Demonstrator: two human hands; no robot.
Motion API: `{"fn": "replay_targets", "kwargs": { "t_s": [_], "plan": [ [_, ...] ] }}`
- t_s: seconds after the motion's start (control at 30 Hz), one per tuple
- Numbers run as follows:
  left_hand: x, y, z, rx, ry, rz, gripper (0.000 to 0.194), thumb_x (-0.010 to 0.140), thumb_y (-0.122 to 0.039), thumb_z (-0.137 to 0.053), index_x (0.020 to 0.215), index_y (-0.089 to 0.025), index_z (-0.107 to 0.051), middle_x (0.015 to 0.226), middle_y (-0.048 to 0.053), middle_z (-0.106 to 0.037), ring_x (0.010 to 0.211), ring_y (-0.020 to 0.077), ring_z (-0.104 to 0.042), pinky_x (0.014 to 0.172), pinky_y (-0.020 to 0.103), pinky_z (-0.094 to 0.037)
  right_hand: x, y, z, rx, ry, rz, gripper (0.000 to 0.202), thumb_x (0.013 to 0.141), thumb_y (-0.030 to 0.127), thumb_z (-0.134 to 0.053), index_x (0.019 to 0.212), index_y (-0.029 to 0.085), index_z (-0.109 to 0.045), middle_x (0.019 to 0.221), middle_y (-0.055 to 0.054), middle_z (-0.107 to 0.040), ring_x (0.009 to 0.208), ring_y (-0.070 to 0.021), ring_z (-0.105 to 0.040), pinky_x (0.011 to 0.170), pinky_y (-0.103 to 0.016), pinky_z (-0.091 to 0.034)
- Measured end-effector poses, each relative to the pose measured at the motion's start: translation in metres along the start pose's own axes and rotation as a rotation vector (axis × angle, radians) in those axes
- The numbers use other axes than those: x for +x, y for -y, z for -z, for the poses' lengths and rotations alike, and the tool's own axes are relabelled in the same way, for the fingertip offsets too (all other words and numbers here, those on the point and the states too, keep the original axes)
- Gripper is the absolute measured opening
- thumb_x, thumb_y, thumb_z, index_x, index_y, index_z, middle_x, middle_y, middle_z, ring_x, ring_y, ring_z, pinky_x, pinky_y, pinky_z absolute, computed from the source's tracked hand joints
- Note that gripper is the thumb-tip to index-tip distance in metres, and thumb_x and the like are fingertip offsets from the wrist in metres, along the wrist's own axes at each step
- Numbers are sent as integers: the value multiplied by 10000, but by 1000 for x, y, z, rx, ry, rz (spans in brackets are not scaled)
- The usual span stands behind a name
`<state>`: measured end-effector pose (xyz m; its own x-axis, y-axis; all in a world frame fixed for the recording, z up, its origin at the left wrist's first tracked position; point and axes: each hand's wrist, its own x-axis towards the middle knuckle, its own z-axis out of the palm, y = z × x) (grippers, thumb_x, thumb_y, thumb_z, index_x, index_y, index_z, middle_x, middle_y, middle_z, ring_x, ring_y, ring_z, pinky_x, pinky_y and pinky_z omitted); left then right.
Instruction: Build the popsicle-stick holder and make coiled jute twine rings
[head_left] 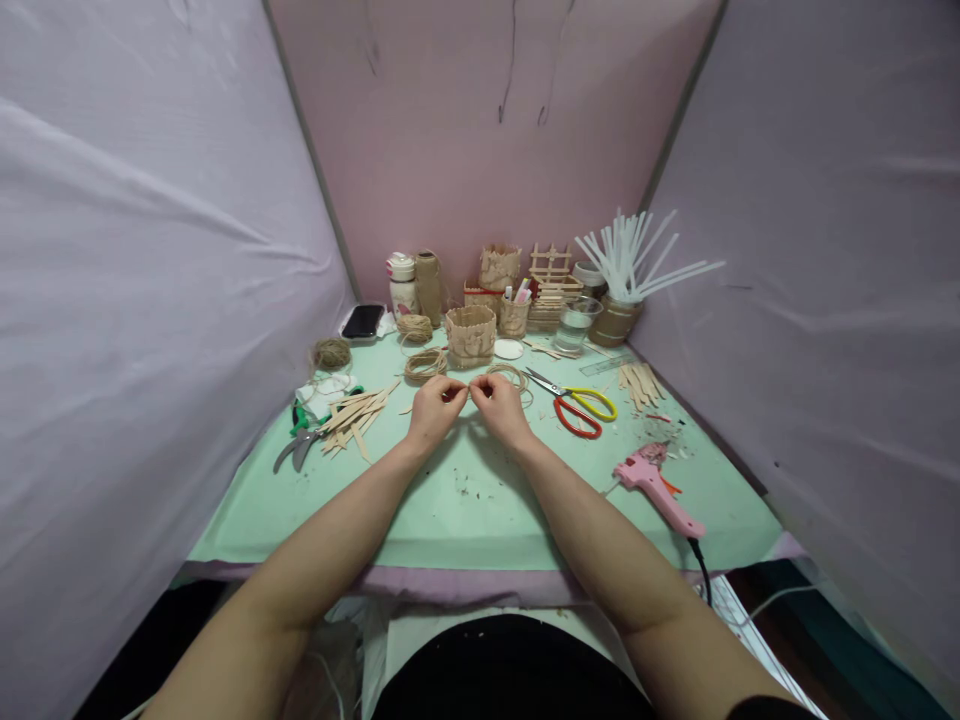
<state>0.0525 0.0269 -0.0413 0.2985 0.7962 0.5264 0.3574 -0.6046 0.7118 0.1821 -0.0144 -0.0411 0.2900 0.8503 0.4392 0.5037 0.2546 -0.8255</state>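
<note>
Meeting at the fingertips over the green cloth (457, 535), the person's left hand (435, 412) and right hand (501, 410) each draw thumb and forefinger into a pinch; whether a fine strand lies between them cannot be told from here. Nearest to them is twine: a loose coil (510, 370) lies just beyond the right hand, partly hidden by it, and a thicker hank (424, 368) lies just beyond the left. Directly past both hands stands an upright basket (471, 340) with a jagged rim, a small white disc (508, 349) flat beside its foot. To the right of the hands rest scissors (559, 390), their blades parted, with one red and one yellow handle loop. Farther right lies a bundle of pale wooden strips (640, 385); nearer the person, on that side, a pink glue gun (660, 492) lies on its side. To the left of the hands, a heap of similar strips (352, 420) partly covers green-handled shears (304, 447), with a ball of twine (331, 353) beyond. Farthest from the hands, a white bottle (403, 285) and a brown spool (427, 287) stand at left, a clear cup (576, 325) and a jar (616, 325) of white sticks (626, 260) at right. Dark crumbs (474, 485) dot the cloth on the near side of the hands.
</note>
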Motion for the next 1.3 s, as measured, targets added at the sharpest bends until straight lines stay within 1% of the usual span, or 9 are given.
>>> {"fn": "replay_targets", "kwargs": {
  "t_s": [0.17, 0.33, 0.57, 0.8, 0.9, 1.0, 1.07, 1.17, 1.3],
  "plan": [
    [-1, -4, 1, 74, -17, -18, 97, 760, -208, -571, 693, -182, -636, 716, 22, -598, 670, 138, -528, 656, 263, -429, -4, 1, -1, -101, 16, 84, 118, 787, 228, -482, 719, 197, -572, 775, -42, -576, 757, -180, -523, 729, -313, -409],
    [0, -5, 0, 79, -20, 18, 73, 723, -195, -574, 670, -173, -619, 705, 21, -605, 674, 141, -530, 663, 269, -420, -4, -1, -2, -87, 20, 71, 100, 782, 233, -485, 733, 198, -565, 801, -38, -571, 771, -177, -518, 737, -309, -403],
    [6, -1, -1, -235, 48, 270, 120, 676, -282, -599, 670, -164, -621, 674, 9, -626, 676, 146, -551, 670, 268, -436, 4, 0, 2, 163, 144, -194, 153, 740, 285, -505, 667, 177, -587, 665, -1, -576, 649, -143, -497, 632, -261, -374],
    [7, 1, 5, -394, 175, 225, 222, 683, -367, -661, 723, -149, -641, 693, 6, -610, 668, 125, -516, 663, 255, -408, 4, 1, 10, 242, 237, -321, 200, 729, 342, -524, 643, 172, -587, 525, 53, -429, 504, -99, -366, 510, -238, -284],
    [7, 1, 5, -445, 184, 275, 254, 682, -388, -679, 737, -143, -648, 643, -10, -576, 609, 104, -468, 599, 242, -371, 4, 2, 10, 189, 170, -256, 153, 733, 298, -531, 666, 174, -591, 589, 31, -507, 565, -117, -446, 559, -244, -344],
    [7, 0, 2, -477, 141, 344, 272, 665, -398, -694, 735, -138, -658, 586, -22, -536, 560, 91, -425, 547, 236, -333, 2, 5, 7, 6, -11, -75, 77, 733, 224, -536, 690, 181, -583, 717, -13, -579, 700, -152, -517, 663, -272, -396],
    [6, 0, 0, -492, 117, 370, 271, 657, -395, -699, 732, -136, -667, 573, -21, -533, 549, 90, -421, 536, 238, -329, 0, 6, 6, -92, -69, 39, 75, 748, 199, -525, 690, 185, -572, 753, -30, -583, 740, -165, -524, 700, -289, -403],
    [6, 1, -2, -497, 81, 372, 256, 656, -381, -704, 729, -138, -676, 596, -8, -567, 567, 98, -453, 557, 245, -358, -2, 6, 5, -115, -54, 106, 103, 768, 181, -507, 698, 186, -582, 748, -34, -583, 723, -166, -527, 698, -295, -409],
    [6, 3, -1, -450, 43, 306, 234, 673, -368, -705, 748, -147, -695, 691, 28, -642, 659, 134, -543, 654, 272, -430, 0, 3, 3, -69, -28, 84, 122, 781, 195, -518, 709, 184, -615, 730, -34, -600, 697, -165, -539, 683, -295, -421]
  ]
}}
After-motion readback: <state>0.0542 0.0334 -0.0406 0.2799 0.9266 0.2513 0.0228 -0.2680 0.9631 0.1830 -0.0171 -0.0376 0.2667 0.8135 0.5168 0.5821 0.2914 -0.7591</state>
